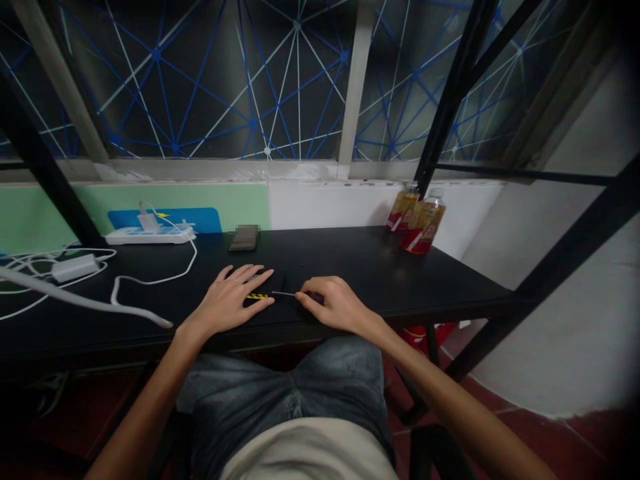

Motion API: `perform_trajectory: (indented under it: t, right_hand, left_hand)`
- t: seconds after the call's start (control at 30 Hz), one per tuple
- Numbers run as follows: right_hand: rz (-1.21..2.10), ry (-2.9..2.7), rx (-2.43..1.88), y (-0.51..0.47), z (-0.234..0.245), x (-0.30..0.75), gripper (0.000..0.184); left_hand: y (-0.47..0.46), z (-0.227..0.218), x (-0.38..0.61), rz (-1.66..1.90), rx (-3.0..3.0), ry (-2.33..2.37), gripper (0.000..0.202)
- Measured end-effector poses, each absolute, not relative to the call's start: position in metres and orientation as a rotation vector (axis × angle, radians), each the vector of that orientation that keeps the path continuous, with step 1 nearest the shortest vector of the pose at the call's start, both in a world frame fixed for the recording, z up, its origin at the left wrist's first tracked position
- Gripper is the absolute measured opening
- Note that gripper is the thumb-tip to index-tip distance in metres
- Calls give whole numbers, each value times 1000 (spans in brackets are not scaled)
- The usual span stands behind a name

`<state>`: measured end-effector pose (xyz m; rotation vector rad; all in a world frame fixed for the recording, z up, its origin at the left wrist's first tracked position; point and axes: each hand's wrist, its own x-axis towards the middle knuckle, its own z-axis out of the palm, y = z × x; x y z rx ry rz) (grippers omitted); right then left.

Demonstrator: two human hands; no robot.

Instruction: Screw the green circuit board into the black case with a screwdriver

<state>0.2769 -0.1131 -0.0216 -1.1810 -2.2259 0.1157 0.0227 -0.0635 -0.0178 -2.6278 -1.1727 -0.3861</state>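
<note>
My left hand (231,300) lies flat on the black desk (350,267), fingers stretched out over the yellow-and-black striped handle of a small screwdriver (265,295). The tool's thin metal shaft points right toward my right hand (331,303). That hand's fingers are curled and pinched at the shaft's tip; what they pinch, if anything besides the tip, is too small to make out. Both hands rest near the desk's front edge, above my lap.
A white power strip (150,233) with a plug and white cables (150,279) lies at the back left, beside a white adapter (75,267). A small dark flat object (244,237) sits at the back centre. Two drink bottles (423,220) stand at the back right. Black frame bars cross overhead.
</note>
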Motion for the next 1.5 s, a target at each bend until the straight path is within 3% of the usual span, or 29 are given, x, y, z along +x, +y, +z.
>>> perform_trajectory:
  t: [1.37, 1.5]
  right_hand:
    - [200, -2136, -1165, -112, -27, 291, 20]
    - [87, -2213, -1178, -113, -22, 292, 18]
  left_hand:
    - [-65, -16, 24, -348, -2593, -1169, 63]
    - [-64, -17, 24, -342, -2587, -1157, 63]
